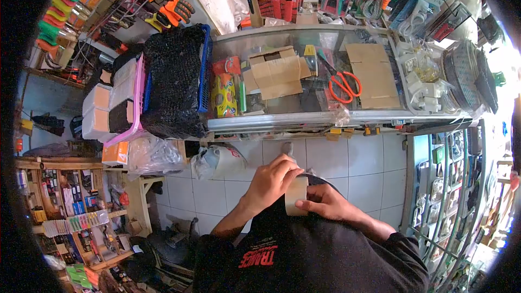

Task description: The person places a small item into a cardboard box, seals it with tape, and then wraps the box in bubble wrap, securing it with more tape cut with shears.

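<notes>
In front of my black shirt I hold a wide roll of tan packing tape (296, 197). My right hand (329, 204) is closed around its right side, with the thumb lying across the tape's face. At the roll's upper edge, the fingers of my left hand (270, 181) are pinched together, apparently on the tape's end; the fingertips partly hide it. On the glass counter beyond my hands lie orange-handled scissors (344, 86), a folded piece of cardboard (275, 74) and a flat cardboard piece (373, 78).
The glass counter (282, 122) runs across in front of me. On its left stand a pink basket (138, 100) and a blue basket (204, 70) with black-wrapped goods. A tray (429, 78) of white fittings sits at the right. Shelves (442, 184) flank the tiled floor (325, 157).
</notes>
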{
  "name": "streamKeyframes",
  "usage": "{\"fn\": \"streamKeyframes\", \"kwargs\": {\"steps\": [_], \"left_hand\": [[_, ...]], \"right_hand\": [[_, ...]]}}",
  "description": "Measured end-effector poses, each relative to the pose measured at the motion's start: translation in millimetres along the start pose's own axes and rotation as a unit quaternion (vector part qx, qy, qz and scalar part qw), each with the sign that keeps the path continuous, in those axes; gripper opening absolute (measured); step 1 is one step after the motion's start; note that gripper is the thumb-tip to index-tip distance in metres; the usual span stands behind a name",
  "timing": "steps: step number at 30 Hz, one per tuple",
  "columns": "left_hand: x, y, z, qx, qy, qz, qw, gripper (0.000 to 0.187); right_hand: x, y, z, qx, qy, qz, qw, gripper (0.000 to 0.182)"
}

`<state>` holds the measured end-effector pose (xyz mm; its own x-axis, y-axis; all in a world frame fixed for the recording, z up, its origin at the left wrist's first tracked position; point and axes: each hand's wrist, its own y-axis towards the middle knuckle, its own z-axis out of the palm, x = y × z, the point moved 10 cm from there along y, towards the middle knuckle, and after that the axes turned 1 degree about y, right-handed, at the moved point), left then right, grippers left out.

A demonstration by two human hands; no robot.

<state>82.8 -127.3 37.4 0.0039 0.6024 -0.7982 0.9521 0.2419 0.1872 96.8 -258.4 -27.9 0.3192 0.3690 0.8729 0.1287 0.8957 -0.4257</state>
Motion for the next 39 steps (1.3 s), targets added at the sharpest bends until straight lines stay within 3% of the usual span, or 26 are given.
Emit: {"fn": "streamKeyframes", "kwargs": {"steps": [7, 12, 18, 24, 26, 32, 33, 35, 37, 39], "left_hand": [[24, -3, 8, 0.079, -0.123, -0.069, 0.987, 0.012], [9, 1, 6, 0.047, -0.113, -0.044, 0.992, 0.012], [31, -4, 9, 0.071, -0.163, -0.104, 0.979, 0.014], [46, -13, 10, 0.054, -0.207, -0.18, 0.96, 0.027], [47, -13, 12, 0.052, -0.249, -0.187, 0.949, 0.032], [32, -3, 12, 0.1, -0.17, -0.124, 0.972, 0.019], [30, -1, 13, 0.101, -0.163, -0.117, 0.974, 0.017], [25, 0, 13, 0.105, -0.147, -0.102, 0.978, 0.014], [21, 1, 17, 0.108, -0.143, -0.111, 0.978, 0.014], [16, 2, 18, 0.1, -0.141, -0.096, 0.98, 0.015]], "right_hand": [[6, 1, 4, 0.07, -0.005, 0.003, 0.998, 0.042], [12, 1, -11, 0.126, -0.1, -0.009, 0.987, 0.041], [11, 10, -6, 0.148, -0.155, 0.011, 0.977, 0.043], [17, 13, -2, 0.147, -0.165, 0.011, 0.975, 0.044], [18, 10, -3, 0.145, -0.157, 0.003, 0.977, 0.046], [19, 0, -30, 0.235, -0.193, 0.032, 0.952, 0.046], [33, -1, -45, 0.223, -0.208, 0.034, 0.952, 0.039], [79, 5, -79, 0.166, -0.326, -0.177, 0.914, 0.031], [84, 25, -154, -0.046, -0.368, -0.077, 0.925, 0.02], [119, 32, -195, -0.235, -0.375, -0.082, 0.893, 0.028]]}}
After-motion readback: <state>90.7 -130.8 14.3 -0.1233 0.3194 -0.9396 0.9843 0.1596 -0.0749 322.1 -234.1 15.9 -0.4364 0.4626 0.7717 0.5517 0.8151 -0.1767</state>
